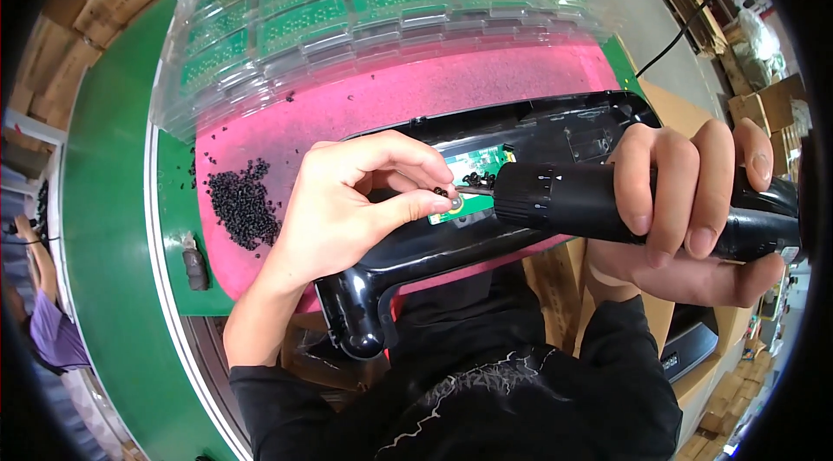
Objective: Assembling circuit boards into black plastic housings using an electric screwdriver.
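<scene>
Left hand: the left hand (343, 196) has thumb and index pinched together around a tiny dark piece (442, 193), right at the tip of the driver bit, so yeah, fingers super close to the metal
Right hand: the right hand (685, 192) is wrapped around a chunky black power screwdriver (560, 198), held lying sideways with its nose pointing left
Driver bit: the thin metal bit (475, 191) sticks out of the nose and reaches across to the left fingertips
Circuit board: a green circuit board (473, 163) sits under the bit, inside the housing, with a few more black bits (479, 179) bunched over it, can't tell if they're loose
Housing: long glossy black plastic housing (555, 140), lying on the pink mat (347, 102), its near left end hanging past the mat's near edge
Loose stuff: big pile of little black parts (245, 205) on the left of the mat, strays scattered around it
Far side: stacked clear trays (347, 14) full of green boards
Far left: someone in a purple top (56, 331), an arm stretched out
</scene>
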Tool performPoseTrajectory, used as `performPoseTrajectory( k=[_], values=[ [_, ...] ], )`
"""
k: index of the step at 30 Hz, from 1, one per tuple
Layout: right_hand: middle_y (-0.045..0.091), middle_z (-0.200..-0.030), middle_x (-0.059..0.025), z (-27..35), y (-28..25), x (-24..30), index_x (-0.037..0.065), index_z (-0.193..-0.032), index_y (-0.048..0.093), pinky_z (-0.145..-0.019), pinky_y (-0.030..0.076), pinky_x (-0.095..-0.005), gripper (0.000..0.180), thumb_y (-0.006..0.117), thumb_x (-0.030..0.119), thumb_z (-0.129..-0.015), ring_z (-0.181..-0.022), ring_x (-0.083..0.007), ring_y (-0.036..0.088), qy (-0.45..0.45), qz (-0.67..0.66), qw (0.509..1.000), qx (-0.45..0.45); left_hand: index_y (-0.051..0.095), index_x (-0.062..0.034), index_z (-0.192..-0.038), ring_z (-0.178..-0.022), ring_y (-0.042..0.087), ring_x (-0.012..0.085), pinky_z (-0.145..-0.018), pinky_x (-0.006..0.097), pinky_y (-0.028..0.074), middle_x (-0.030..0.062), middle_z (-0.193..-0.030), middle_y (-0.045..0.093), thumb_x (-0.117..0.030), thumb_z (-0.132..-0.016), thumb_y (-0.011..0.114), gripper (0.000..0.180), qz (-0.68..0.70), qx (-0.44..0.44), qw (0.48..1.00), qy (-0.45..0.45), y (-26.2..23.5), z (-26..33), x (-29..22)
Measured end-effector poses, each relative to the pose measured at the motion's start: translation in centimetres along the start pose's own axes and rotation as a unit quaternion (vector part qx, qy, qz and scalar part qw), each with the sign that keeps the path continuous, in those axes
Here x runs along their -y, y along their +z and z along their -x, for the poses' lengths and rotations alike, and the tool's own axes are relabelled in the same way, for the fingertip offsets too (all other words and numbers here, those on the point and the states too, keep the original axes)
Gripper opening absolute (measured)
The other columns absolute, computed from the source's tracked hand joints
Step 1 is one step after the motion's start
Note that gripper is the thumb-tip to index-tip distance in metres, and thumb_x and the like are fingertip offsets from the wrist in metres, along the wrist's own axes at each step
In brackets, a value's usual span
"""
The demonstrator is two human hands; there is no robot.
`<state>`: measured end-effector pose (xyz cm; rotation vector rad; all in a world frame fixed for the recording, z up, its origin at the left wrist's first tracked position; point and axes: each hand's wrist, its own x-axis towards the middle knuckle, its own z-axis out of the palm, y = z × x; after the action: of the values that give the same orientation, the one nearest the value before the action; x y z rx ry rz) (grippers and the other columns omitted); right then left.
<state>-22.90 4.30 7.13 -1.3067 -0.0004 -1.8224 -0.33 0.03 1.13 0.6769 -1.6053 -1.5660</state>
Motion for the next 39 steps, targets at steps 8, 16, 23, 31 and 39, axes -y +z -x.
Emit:
performPoseTrajectory(
  k=[8, 16, 23, 31, 39],
  values=[
    [0.056, -0.071, 0.001, 0.4, 0.2, -1.1, 0.009, -0.112, 0.047, -0.054, 0.048, -0.0278, 0.051, 0.075, 0.041, -0.083, -0.049, -0.0089, 0.052, 0.012, 0.0, 0.999, 0.041, 0.069, 0.0037, -0.096, -0.084, 0.073, 0.0144, -0.076, 0.027, 0.059, 0.008, -0.091, 0.074, 0.007, -0.08, 0.076, 0.018, -0.123, -0.011, 0.989, 0.082, 0.2, -0.2, -0.1],
    [0.058, -0.074, 0.0002, 0.3, -0.4, -0.5, 0.01, -0.112, 0.048, -0.053, 0.048, -0.0284, 0.053, 0.075, 0.046, -0.083, -0.049, -0.01, 0.053, 0.06, 0.047, 0.995, 0.071, 0.069, 0.0051, -0.095, -0.085, 0.072, 0.0174, -0.079, 0.03, 0.059, 0.012, -0.089, 0.073, 0.009, -0.075, 0.079, 0.022, -0.166, -0.005, 0.983, 0.076, 0.3, -0.4, 0.1],
    [0.059, -0.075, -0.0002, 0.5, -0.8, 0.2, 0.012, -0.111, 0.047, -0.054, 0.049, -0.0291, 0.054, 0.075, 0.048, -0.083, -0.051, -0.0109, 0.055, 0.08, 0.07, 0.99, 0.089, 0.069, 0.0052, -0.098, -0.085, 0.072, 0.0172, -0.08, 0.03, 0.059, 0.0115, -0.091, 0.073, 0.012, -0.074, 0.078, 0.026, -0.17, 0.004, 0.984, 0.059, 0.3, -0.1, 0.1],
    [0.06, -0.077, -0.0006, 0.5, -1.5, 0.6, 0.014, -0.111, 0.046, -0.055, 0.05, -0.0298, 0.054, 0.075, 0.051, -0.083, -0.053, -0.012, 0.056, 0.103, 0.086, 0.984, 0.114, 0.07, 0.0018, -0.098, -0.086, 0.074, 0.0163, -0.08, 0.028, 0.059, 0.0082, -0.092, 0.075, 0.006, -0.078, 0.078, 0.022, -0.173, 0.0, 0.983, 0.06, 0.5, -0.3, 0.5],
    [0.059, -0.079, -0.001, -0.1, -3.2, 0.6, 0.011, -0.114, 0.049, -0.057, 0.046, -0.0289, 0.057, 0.067, 0.058, -0.087, -0.055, -0.0112, 0.055, 0.138, 0.106, 0.983, 0.064, 0.07, 0.004, -0.101, -0.084, 0.075, 0.0205, -0.075, 0.029, 0.059, 0.0137, -0.089, 0.075, 0.005, -0.087, 0.068, 0.013, -0.284, -0.076, 0.95, 0.101, 0.4, -0.6, 0.8]
  ],
)
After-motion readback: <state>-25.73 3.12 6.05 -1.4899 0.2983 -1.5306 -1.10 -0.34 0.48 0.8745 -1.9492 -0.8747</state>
